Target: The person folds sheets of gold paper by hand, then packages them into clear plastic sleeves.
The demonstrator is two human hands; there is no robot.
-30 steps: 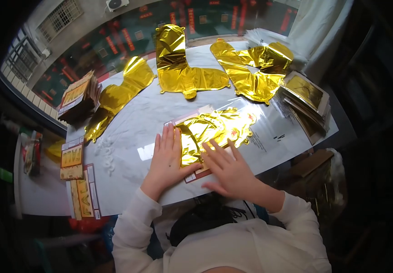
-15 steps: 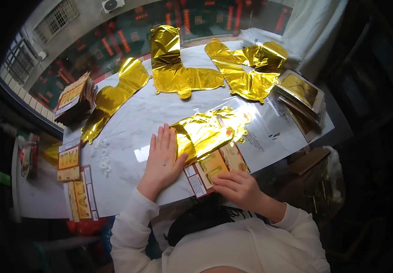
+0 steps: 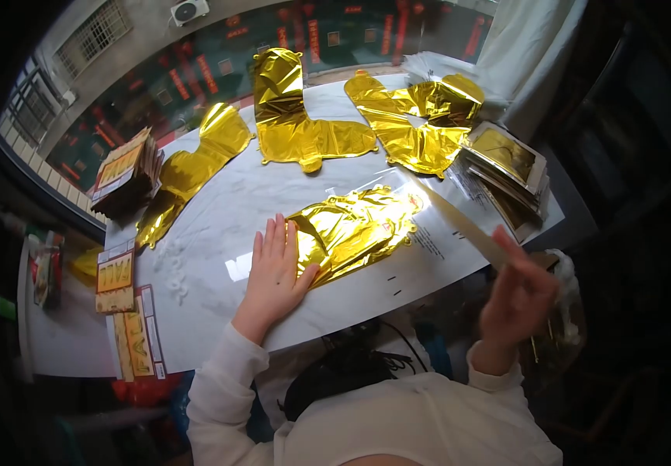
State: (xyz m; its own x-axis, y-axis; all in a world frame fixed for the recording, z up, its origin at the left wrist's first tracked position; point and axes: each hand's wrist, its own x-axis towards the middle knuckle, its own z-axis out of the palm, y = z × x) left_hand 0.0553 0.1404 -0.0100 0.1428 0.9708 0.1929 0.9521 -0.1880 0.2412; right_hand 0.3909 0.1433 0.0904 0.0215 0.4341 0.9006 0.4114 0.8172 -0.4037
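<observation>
Gold foil point(image 3: 355, 241), laid near the middle of the table point(image 3: 203, 318), is touched along its left edge by the left hand point(image 3: 275, 276), fingers together, thumb apart. A blurred card point(image 3: 463, 217) is pinched by the right hand point(image 3: 518, 299). Farther out, three gold shapes point(image 3: 308, 141) are spread.

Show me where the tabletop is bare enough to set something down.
Best room: the tabletop between the long gold foil, the L-shaped foil and the left hand. A smaller patch lies between the printed cards and the left sleeve. Crowded: the right end, with holed foil and stacked packets.
</observation>
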